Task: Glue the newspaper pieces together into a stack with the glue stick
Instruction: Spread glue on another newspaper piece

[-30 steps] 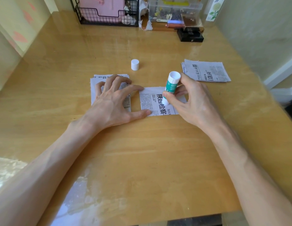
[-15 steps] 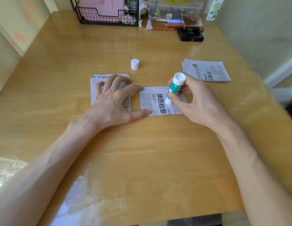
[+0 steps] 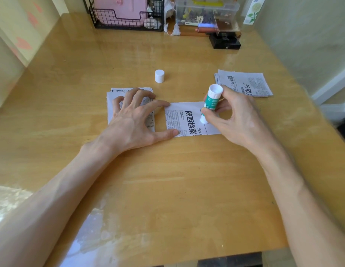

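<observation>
The right hand (image 3: 239, 120) grips the glue stick (image 3: 211, 104), tip down on the newspaper piece (image 3: 184, 120) between the hands. The left hand (image 3: 135, 120), fingers spread, presses that piece's left edge and the glued stack (image 3: 113, 101). Farther off stand the white cap (image 3: 159, 76) and, to the right, the unglued pile (image 3: 248, 83).

Left hand (image 3: 135, 122) lies palm-down, fingers splayed — right hand (image 3: 237, 120) pinches the glue stick (image 3: 212, 101) between thumb and fingers.

Centre piece (image 3: 187, 120): bold black headline, read as 陕西检察; the smaller characters after it are cut off at the edge. The fine body print beside it cannot be read.
Right stack (image 3: 245, 85): large characters are seen upside down and not made out.
Glue stick (image 3: 212, 101): the print on the green label is too small to be read.
Left stack (image 3: 129, 92): the print is partly covered and illegible.
</observation>
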